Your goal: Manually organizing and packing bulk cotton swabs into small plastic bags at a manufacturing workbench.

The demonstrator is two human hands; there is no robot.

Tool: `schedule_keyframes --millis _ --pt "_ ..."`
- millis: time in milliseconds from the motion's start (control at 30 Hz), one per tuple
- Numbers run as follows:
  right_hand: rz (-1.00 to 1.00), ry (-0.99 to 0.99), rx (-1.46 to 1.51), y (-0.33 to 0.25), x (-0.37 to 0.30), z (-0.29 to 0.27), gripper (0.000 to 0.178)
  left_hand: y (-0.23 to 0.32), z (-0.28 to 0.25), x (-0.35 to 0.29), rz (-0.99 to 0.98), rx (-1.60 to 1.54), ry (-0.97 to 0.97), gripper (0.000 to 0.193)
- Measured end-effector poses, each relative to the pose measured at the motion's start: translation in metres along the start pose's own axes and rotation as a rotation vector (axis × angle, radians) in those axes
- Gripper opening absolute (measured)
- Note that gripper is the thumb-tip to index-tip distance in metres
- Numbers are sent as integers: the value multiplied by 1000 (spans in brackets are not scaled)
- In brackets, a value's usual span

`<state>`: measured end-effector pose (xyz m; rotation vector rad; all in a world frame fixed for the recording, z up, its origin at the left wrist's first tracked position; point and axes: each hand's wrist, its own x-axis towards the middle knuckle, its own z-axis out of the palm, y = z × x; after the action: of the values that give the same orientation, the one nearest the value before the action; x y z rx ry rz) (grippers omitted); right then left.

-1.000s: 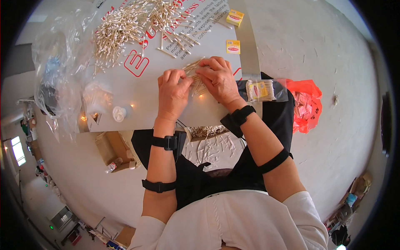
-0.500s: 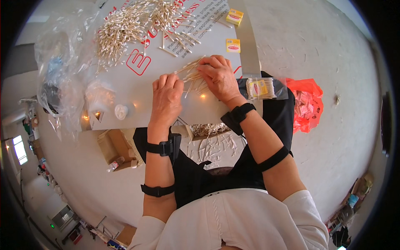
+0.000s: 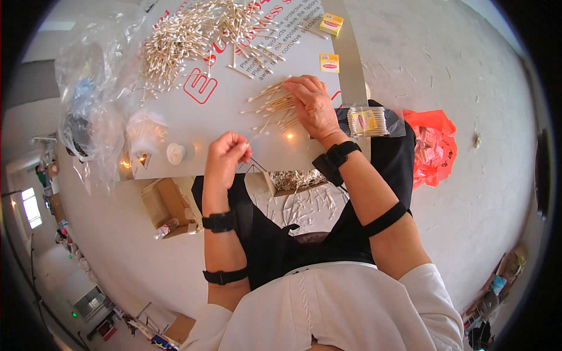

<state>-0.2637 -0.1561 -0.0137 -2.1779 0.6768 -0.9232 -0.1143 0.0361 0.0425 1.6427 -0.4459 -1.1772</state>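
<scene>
On the grey printed board (image 3: 216, 140), my right hand (image 3: 314, 106) curls its fingers over the ends of a loose bunch of wooden cotton swabs (image 3: 275, 105). The swabs fan out leftward from under its fingertips. My left hand (image 3: 225, 157) is apart from the bunch, near the board's front edge, with its fingers pinched together. A small white bit shows at its fingertips, too small to name. A large heap of cotton swabs (image 3: 178, 47) lies at the far left of the board. Beside my right wrist is a clear pack of cotton swabs (image 3: 367, 121) with a yellow label.
Two small yellow cards or packs (image 3: 329, 63) lie along the board's right side. A white round tub (image 3: 175, 153) and clear plastic bags (image 3: 93, 99) are at the left. Below are an open carton (image 3: 167, 207) and a box of swabs (image 3: 295, 180). A red bag (image 3: 432, 146) hangs at the right.
My left hand has drawn back from the bunch toward the front edge, its fingers now pinched. My right hand has stayed on the swabs, and more of them show.
</scene>
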Motion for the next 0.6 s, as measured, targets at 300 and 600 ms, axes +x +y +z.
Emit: schedule_keyframes --millis 300,600 --pt "64 91 258 5 -3 -8 33 -10 24 -40 0 342 -233 5" --pt "143 143 97 -21 -55 -27 26 -8 32 23 560 897 303 19"
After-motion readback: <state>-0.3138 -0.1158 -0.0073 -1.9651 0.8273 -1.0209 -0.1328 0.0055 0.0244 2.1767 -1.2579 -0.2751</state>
